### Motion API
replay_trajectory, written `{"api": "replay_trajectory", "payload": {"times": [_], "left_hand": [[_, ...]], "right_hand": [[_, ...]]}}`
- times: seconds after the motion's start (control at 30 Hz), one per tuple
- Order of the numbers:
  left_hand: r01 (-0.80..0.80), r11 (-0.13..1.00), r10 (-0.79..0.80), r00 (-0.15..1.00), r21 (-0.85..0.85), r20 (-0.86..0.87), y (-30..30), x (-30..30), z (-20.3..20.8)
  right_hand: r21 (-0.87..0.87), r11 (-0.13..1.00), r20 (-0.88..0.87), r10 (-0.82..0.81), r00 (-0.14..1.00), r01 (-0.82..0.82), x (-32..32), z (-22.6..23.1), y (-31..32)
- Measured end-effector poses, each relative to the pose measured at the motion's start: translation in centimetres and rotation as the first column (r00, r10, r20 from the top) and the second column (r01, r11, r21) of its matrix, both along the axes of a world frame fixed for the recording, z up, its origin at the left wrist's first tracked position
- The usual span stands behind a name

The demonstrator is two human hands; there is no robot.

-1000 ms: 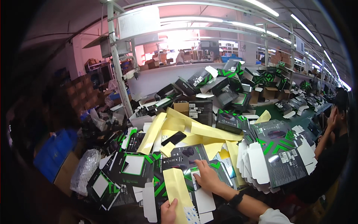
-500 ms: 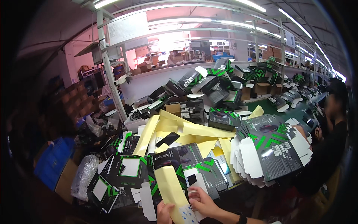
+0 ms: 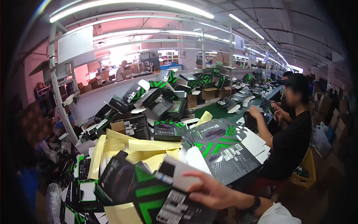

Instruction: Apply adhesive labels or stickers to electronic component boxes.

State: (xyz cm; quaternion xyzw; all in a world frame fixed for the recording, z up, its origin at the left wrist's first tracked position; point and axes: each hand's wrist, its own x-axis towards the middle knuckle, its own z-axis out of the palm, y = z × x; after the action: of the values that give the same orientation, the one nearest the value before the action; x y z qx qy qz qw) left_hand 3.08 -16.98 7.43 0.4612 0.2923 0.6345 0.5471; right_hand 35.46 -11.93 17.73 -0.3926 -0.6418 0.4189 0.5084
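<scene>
One black-and-green carton (image 3: 149, 190) is up in our right hand (image 3: 212, 190), near the middle of the worktop's near edge; it hides that edge from us. We pinch it at its right side, fingers bent over a pale flap and thumb below. Our left hand is out of view, so we cannot tell its grip.

As things lie, the held carton looks flat — blur keeps us from judging every fold. A stack of flat cartons (image 3: 223, 149) lies toward the worktop's right end, none of those we see opened into shape. Against that, a heap of boxes (image 3: 158, 102) along the far edge is already in full form, several with flaps standing open, so we judge the work there further along.

Yellow paper strips (image 3: 149, 145) lie between the held carton and the heap, and a clear-wrapped bundle (image 3: 54, 201) stands near the left end. The worktop (image 3: 207, 109) shows green past the flat stack, toward the far right.

Around us, a rack post (image 3: 62, 93) rises at the far left corner, with a paper sheet (image 3: 76, 44) hung above. Ceiling lamps (image 3: 130, 5) run overhead — and a co-worker in black (image 3: 291, 130) is to our right, above a yellow crate (image 3: 304, 181).
</scene>
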Motion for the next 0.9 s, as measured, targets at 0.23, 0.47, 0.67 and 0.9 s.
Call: {"api": "replay_trajectory", "payload": {"times": [0.23,0.47,0.67,0.9], "left_hand": [[-0.035,0.975,0.011,0.994,-0.221,-0.110,3.2,2.1,-1.0],[0.194,0.894,-0.325,0.901,-0.404,-0.288,-2.2,-4.8,-5.5],[0.432,0.788,-0.563,0.794,-0.439,-0.230,-1.6,2.2,-5.4],[0.647,0.680,-0.690,0.724,-0.344,-0.003,3.8,9.2,-10.3]], "right_hand": [[-0.114,0.962,-0.088,-0.257,0.962,0.247,-4.4,-15.9,4.5],[-0.104,0.913,-0.153,-0.407,0.901,0.395,-7.3,-16.3,6.6],[0.342,0.678,-0.212,-0.619,0.757,0.650,-6.5,-0.8,3.8],[0.723,0.110,-0.131,-0.947,0.292,0.682,13.6,7.1,-2.8]]}}
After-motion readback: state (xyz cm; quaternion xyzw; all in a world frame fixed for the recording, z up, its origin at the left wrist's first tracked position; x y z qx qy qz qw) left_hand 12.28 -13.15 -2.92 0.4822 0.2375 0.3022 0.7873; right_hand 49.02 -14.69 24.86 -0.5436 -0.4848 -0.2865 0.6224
